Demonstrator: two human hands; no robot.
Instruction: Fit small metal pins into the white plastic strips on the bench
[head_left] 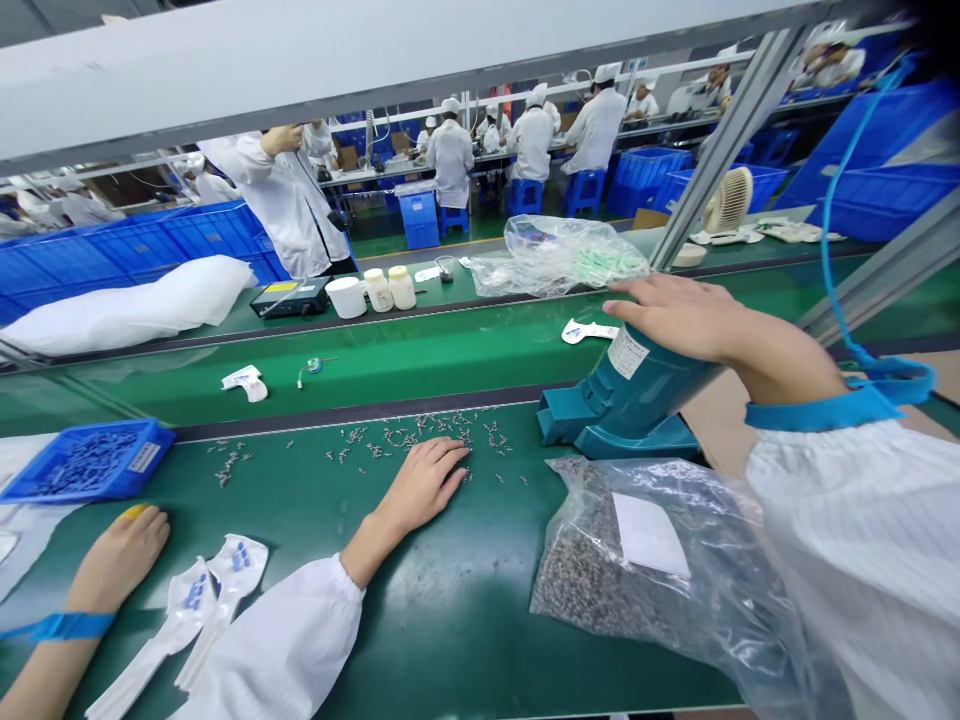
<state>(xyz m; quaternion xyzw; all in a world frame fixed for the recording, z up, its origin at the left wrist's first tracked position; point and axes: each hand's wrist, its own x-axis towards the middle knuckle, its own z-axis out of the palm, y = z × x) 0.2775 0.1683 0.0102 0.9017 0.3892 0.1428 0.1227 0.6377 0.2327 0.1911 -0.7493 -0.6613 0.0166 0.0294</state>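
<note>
My left hand point(424, 478) lies palm down on the green work surface point(442, 620), fingers stretched out flat at the edge of a scatter of small metal screws point(401, 437). Whether a screw sits under the fingertips is hidden. My right hand point(679, 312), with a blue band at the wrist, rests across the top of a teal machine point(637, 390) with a white label. Its fingers extend over the top rather than curling round it. Just in front of that machine lies a clear plastic bag point(600, 590) full of small metal parts, with a blank-looking white paper inside or on it.
Another person's hand point(124, 555), wearing a yellow finger cover, is at the left beside a blue tray point(90, 460) of blue parts. White printed pieces point(214, 590) lie near my left sleeve. Beyond runs a green conveyor point(420, 365); a metal post point(720, 150) slants at right.
</note>
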